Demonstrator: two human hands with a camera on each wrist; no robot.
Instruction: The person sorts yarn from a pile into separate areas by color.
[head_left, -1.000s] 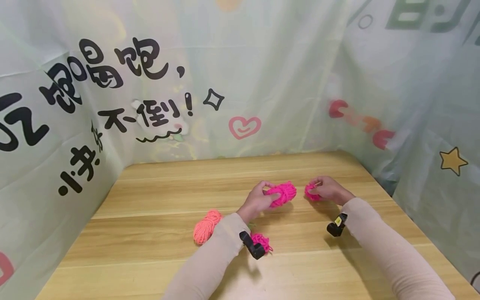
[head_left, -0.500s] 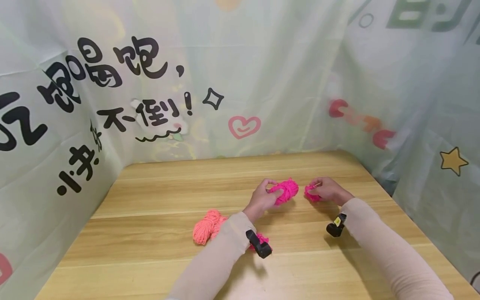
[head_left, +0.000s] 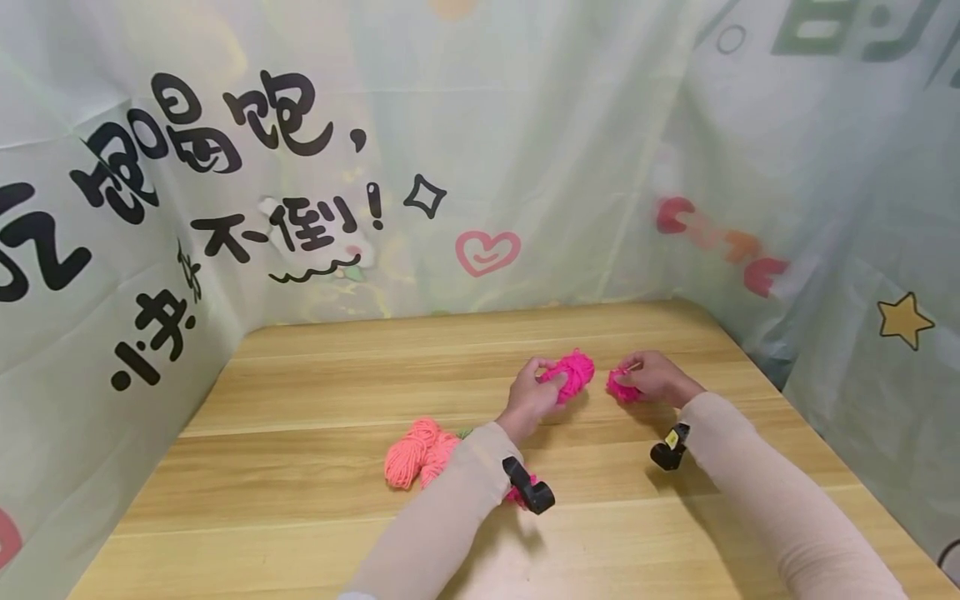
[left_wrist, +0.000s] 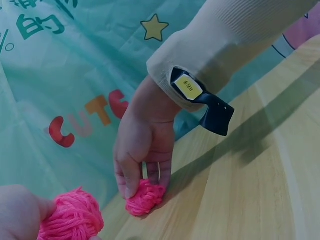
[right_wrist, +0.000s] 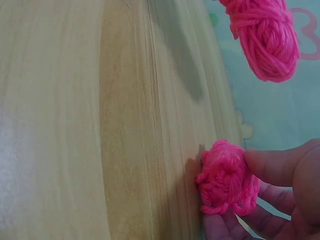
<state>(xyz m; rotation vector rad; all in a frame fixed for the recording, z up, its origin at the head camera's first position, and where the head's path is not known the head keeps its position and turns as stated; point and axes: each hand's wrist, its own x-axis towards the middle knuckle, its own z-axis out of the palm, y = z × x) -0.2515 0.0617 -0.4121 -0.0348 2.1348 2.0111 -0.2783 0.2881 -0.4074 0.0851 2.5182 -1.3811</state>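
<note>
The left hand [head_left: 531,402] pinches an oblong pink skein [head_left: 577,375] between thumb and fingers, and the right hand [head_left: 654,379] grips a smaller pink bundle [right_wrist: 226,177] the same way; the hands stand apart, with a narrow gap between the two pieces. The skein is raised over the table [head_left: 285,517], while the bundle sits low, seemingly touching the wood, though its exact contact is hard to tell. For steady handling, I would let the right hand's light pinch anchor the bundle and move only the left, bringing the skein down level with it. Soft yarn will likely squash or shed loops under a hard squeeze, so gentle pressure across the wound strands seems wiser than tugging at one end (I can make out no strand joining the two, but a thin one could escape me). Further back towards the body, more pink yarn [head_left: 516,498] lies partly hidden by the left sleeve [head_left: 450,508] and its black wrist mount [head_left: 527,486], with coral yarn [head_left: 406,457] beside that forearm; lifting the left cuff a little should avoid dragging either.
</note>
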